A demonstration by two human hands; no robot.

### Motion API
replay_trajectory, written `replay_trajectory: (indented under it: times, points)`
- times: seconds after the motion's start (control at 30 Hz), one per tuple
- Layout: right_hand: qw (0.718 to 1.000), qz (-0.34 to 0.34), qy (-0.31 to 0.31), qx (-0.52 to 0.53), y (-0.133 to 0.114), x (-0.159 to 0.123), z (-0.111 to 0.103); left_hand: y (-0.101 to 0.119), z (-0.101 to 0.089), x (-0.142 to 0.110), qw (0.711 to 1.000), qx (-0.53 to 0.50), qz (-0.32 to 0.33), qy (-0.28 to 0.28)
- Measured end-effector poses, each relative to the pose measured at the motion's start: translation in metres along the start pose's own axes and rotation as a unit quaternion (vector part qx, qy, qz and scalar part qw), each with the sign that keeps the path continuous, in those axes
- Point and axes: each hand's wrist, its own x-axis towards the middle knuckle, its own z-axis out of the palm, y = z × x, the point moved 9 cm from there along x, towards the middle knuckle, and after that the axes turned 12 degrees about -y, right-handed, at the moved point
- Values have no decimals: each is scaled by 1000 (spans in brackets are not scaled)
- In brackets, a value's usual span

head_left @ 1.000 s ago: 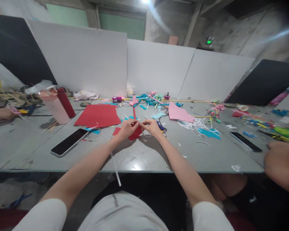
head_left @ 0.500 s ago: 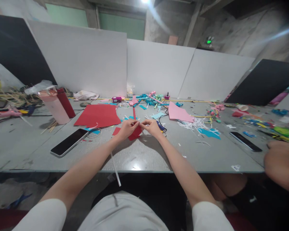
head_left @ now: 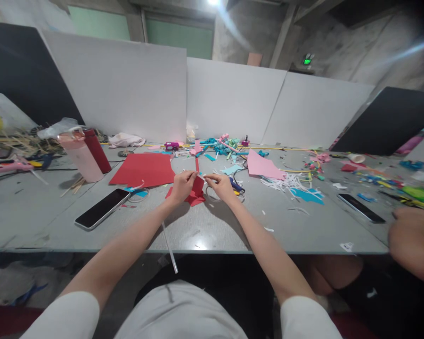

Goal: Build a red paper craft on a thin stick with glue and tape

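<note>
At twelve o'clock, your left hand (head_left: 183, 185) pinches a small red paper piece (head_left: 198, 184), raised, pale along one edge; your right hand (head_left: 220, 185) sits at its three o'clock, grip unclear.

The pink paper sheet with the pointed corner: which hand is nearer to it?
Right. The right hand is to the left of the pink paper sheet, slightly closer to the person; the left hand is farther left, pinching a folded red paper piece.

Bottles (head_left: 83, 157) on table (head_left: 219, 233), behind left phone (head_left: 102, 209)
</note>
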Motion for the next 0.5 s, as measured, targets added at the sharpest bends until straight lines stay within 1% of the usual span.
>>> replay_trajectory:
  times: [0.17, 0.4, 0.5]
  points:
    - [999, 11, 4, -35, 0, -1, -3, -2, -4, 1, 1000, -3, -13, 10]
    - [992, 5, -25, -123, -1, -2, -4, -5, -15, 1, 998, -14, -46, 49]
    - [990, 11, -17, -137, 2, -2, -7, -4, -17, 1, 997, -18, -45, 54]
